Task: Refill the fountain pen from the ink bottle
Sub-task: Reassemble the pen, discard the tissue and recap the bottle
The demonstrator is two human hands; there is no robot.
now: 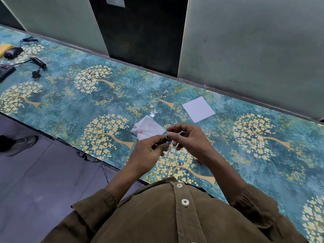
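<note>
Your pen shows only as a short dark section joined to a clear, glassy part, most of it hidden by your fingers. Your left hand closes its grip on the dark end; your right hand pinches the clear end, and the two hands nearly touch above the counter. A thin red-tipped piece pokes up from your right fingers; it may be part of the pen, but the view is too small to tell. A tissue with a reddish stain lies just behind your hands, a white paper farther back right.
</note>
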